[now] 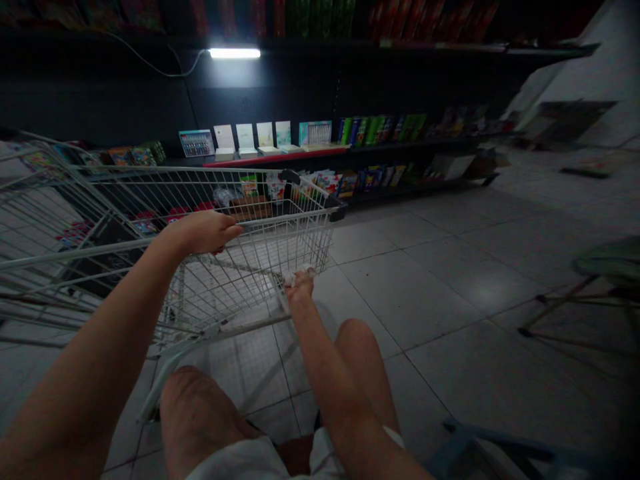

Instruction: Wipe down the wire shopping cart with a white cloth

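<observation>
So, a wire shopping cart (280, 230) is right in front of me, and my left hand (205, 233) is curled over its top rail, fingers closed around it, so that's a proper grip. My right hand (300, 287) is lower down at the near side of the basket, bunched up with a crumpled white tissue or cloth (299, 273). Honestly can't tell if it's clenching the wire or just pinching that white stuff, since the fingers are mostly hidden.

Inside the basket it's hard to say what's what. Through the mesh there's a brown box (251, 208) and a clear plastic bag (224, 197) toward the far end, plus colourful packets, but I can't tell whether they're in the cart or sitting on the shelf behind it.

The black plastic corner (338, 211) of the cart sits near the low dark shelving (425, 143), which is stocked with cards and books above a red-edged ledge (270, 155). To the right, grey floor tiles (430, 280) run wide over to a folding stool with a green seat (607, 261). A blue plastic frame (465, 443) pokes in at the bottom right, just beside my knee (357, 353).
</observation>
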Available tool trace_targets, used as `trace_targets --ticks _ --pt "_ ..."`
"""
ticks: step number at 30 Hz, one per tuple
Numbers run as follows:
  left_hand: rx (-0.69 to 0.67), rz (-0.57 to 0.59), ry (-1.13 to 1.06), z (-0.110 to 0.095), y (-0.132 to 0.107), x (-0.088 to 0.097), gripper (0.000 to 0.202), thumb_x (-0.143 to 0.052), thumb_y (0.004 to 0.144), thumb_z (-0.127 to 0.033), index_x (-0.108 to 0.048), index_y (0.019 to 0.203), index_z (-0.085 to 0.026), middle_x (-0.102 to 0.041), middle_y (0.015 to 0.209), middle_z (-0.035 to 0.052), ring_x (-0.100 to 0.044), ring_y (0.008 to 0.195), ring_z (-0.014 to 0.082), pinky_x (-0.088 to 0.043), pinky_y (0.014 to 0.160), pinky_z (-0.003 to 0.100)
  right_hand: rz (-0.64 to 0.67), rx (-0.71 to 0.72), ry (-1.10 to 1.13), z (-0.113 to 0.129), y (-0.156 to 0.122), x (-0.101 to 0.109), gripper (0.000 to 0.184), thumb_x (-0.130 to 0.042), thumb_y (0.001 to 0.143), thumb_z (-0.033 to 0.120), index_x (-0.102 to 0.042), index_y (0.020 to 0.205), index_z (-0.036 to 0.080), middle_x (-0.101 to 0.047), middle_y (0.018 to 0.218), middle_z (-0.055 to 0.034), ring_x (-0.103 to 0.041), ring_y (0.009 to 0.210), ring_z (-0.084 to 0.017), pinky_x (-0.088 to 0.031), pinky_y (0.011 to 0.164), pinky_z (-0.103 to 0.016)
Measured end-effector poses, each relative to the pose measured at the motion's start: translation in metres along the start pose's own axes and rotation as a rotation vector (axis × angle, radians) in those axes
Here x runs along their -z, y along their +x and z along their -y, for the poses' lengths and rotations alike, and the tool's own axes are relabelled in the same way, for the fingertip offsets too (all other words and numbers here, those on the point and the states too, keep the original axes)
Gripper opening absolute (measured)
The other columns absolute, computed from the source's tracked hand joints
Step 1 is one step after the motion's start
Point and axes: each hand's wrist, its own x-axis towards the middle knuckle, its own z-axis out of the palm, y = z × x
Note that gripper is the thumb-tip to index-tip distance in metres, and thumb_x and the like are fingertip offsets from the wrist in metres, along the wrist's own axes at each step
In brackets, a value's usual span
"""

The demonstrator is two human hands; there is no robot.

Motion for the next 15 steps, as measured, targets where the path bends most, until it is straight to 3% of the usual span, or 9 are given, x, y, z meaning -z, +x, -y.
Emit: trace_targets --ticks 3,5,7,10,12,15 --pt "0.0 -0.015 0.015 0.0 0.0 0.0 0.054 -0.025 0.093 -0.049 -0.068 0.096 -0.016 -0.073 0.087 0.0115 -0.065 0.076 0.0208 -0.043 0.071 0.031 0.041 0.176 -0.017 0.043 0.0 -0.042 0.039 -0.053 0.062 0.011 -0.048 0.098 0.023 -0.051 0.078 0.0061 -0.052 0.065 -0.008 -0.046 0.061 -0.021" --pt "0.0 -0.019 0.011 -0.001 -0.001 0.001 0.055 -0.025 0.093 -0.049 -0.068 0.097 -0.015 -0.073 0.087 0.0119 -0.065 0.077 0.0213 -0.043 0.072 0.031 0.104 0.48 -0.171 0.068 -0.004 -0.06 0.038 -0.053 0.066 0.011 -0.053 0.102 0.022 -0.055 0.09 0.001 -0.056 0.08 -0.011 -0.05 0.074 -0.026" --pt "0.0 -0.013 -0.002 -0.001 -0.001 0.002 0.054 -0.026 0.093 -0.049 -0.068 0.098 -0.016 -0.073 0.084 0.0116 -0.065 0.076 0.0223 -0.043 0.071 0.032 0.165 0.835 -0.447 0.082 -0.01 -0.065 0.03 -0.053 0.073 0.012 -0.058 0.102 0.02 -0.055 0.101 -0.0049 -0.056 0.096 -0.016 -0.049 0.089 -0.033" --pt "0.017 -0.001 -0.022 -0.002 -0.001 0.002 0.052 -0.027 0.092 -0.049 -0.068 0.099 -0.017 -0.072 0.079 0.0097 -0.065 0.072 0.0224 -0.042 0.07 0.032 0.233 1.137 -0.888 0.072 -0.012 -0.046 0.028 -0.053 0.08 0.015 -0.065 0.106 0.019 -0.052 0.114 -0.0107 -0.049 0.111 -0.023 -0.042 0.101 -0.039" --pt "0.032 0.001 -0.031 -0.002 -0.001 0.002 0.052 -0.027 0.092 -0.049 -0.068 0.099 -0.017 -0.072 0.077 0.0089 -0.064 0.07 0.0211 -0.042 0.07 0.031 0.25 1.149 -1.114 0.048 -0.007 -0.021 0.03 -0.054 0.081 0.016 -0.066 0.109 0.019 -0.051 0.119 -0.0118 -0.047 0.113 -0.025 -0.041 0.101 -0.04" --pt "0.033 -0.007 -0.033 -0.001 0.0 0.001 0.053 -0.027 0.092 -0.05 -0.068 0.099 -0.017 -0.072 0.077 0.0092 -0.064 0.07 0.0208 -0.042 0.07 0.031 0.274 1.017 -1.29 0.004 0.006 0.025 0.03 -0.057 0.08 0.014 -0.067 0.107 0.019 -0.054 0.117 -0.0121 -0.048 0.113 -0.026 -0.04 0.102 -0.04"
